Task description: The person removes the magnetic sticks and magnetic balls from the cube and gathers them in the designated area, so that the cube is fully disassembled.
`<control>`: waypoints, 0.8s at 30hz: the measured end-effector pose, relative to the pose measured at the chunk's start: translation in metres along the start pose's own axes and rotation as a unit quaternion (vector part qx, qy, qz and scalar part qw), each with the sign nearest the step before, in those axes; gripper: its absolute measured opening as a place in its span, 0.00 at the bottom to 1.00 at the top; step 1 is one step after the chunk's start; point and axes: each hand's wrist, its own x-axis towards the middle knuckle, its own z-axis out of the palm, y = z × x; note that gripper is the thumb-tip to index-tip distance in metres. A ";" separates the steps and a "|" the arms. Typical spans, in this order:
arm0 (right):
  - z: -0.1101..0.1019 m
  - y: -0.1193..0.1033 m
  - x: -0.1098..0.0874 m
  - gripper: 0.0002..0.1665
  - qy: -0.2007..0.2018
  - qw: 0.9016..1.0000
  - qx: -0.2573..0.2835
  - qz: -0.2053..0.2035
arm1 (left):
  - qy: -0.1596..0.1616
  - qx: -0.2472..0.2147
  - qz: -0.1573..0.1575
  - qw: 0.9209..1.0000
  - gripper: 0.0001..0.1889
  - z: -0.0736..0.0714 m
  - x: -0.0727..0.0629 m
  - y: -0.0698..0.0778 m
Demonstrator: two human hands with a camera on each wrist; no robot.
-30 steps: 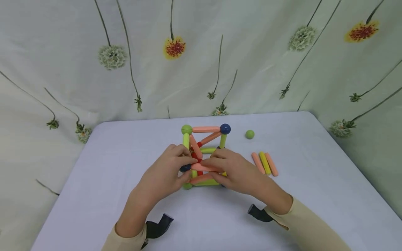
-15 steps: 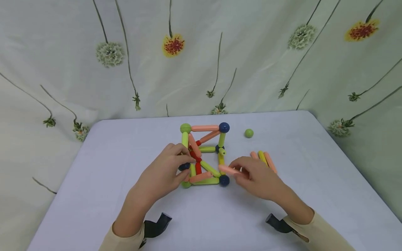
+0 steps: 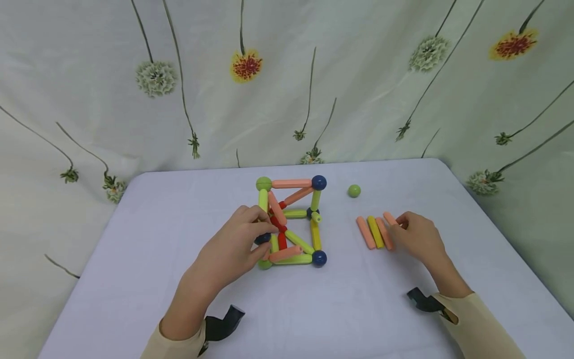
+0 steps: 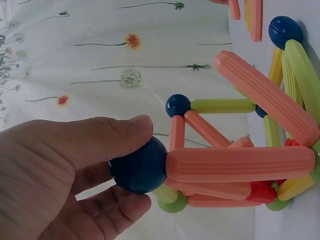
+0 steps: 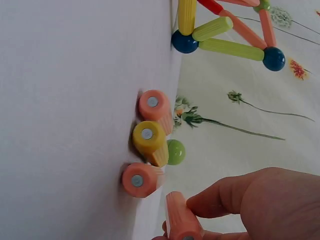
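A frame of magnetic rods and balls (image 3: 316,235) stands mid-table, in salmon, yellow, lime and red with green and dark blue balls. At its near left corner my left hand (image 3: 230,244) grips a dark blue ball (image 4: 137,167) between thumb and fingers. In the left wrist view that ball sits on the end of a salmon rod (image 4: 240,164) belonging to the frame. My right hand (image 3: 417,237) pinches another salmon rod (image 5: 181,215), right of the loose rods. This rod is apart from the frame, and its magnet end shows in the right wrist view.
On the white table (image 3: 170,224), right of the frame, a salmon rod (image 3: 365,233), a yellow rod (image 3: 375,232) and a second salmon rod (image 3: 384,234) lie side by side. Behind them rests a loose green ball (image 3: 354,191). A flower-printed cloth (image 3: 278,114) hangs beyond the table.
My right hand has moved right, carrying the salmon rod away from the frame's front to beside the loose rods. My left hand has stayed on the blue ball.
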 end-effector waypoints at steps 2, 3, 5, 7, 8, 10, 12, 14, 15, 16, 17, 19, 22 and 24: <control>0.004 0.003 0.004 0.22 -0.017 1.000 -0.007 0.015 | 0.000 0.000 0.002 1.000 0.13 0.000 -0.001 -0.001; 0.006 0.005 0.006 0.22 -0.025 0.999 -0.011 0.020 | 0.002 0.001 0.004 1.000 0.13 0.000 -0.001 -0.001; 0.010 0.007 0.008 0.22 -0.040 0.999 -0.015 0.028 | 0.005 0.001 0.008 1.000 0.13 0.000 -0.001 -0.001; 0.012 0.008 0.008 0.22 -0.048 0.998 -0.016 0.029 | 0.007 0.002 0.011 1.000 0.13 0.000 -0.001 -0.001; 0.012 0.009 0.008 0.22 -0.051 0.998 -0.016 0.031 | 0.008 0.004 0.012 1.000 0.13 -0.001 -0.001 -0.001; 0.012 0.008 0.008 0.23 -0.046 0.998 -0.021 0.028 | 0.008 0.006 0.012 1.000 0.13 -0.002 -0.001 0.000; 0.011 0.004 0.006 0.25 -0.029 0.999 -0.032 0.013 | 0.007 0.009 0.011 1.000 0.13 -0.002 -0.001 0.000; 0.011 -0.003 0.003 0.25 0.000 0.999 -0.036 -0.010 | 0.007 0.010 0.011 1.000 0.13 -0.003 0.000 0.000; 0.012 -0.010 0.001 0.24 0.017 0.999 -0.033 -0.025 | 0.006 0.011 0.011 1.000 0.13 -0.003 0.000 0.000; 0.012 -0.017 -0.001 0.24 0.031 0.998 -0.031 -0.049 | 0.006 0.011 0.012 1.000 0.13 -0.003 0.000 0.000; 0.013 -0.026 -0.004 0.23 0.042 0.996 -0.024 -0.078 | 0.006 0.012 0.011 1.000 0.13 -0.003 0.000 0.000; 0.017 -0.046 -0.010 0.21 0.051 0.988 -0.002 -0.144 | 0.005 0.013 0.011 1.000 0.13 -0.003 0.000 0.001; 0.026 -0.075 -0.020 0.23 0.021 0.962 0.026 -0.270 | 0.002 0.012 0.007 1.000 0.14 -0.003 -0.001 0.001; 0.034 -0.091 -0.026 0.26 -0.015 0.935 0.042 -0.351 | 0.000 0.009 0.007 1.000 0.14 -0.003 -0.001 0.001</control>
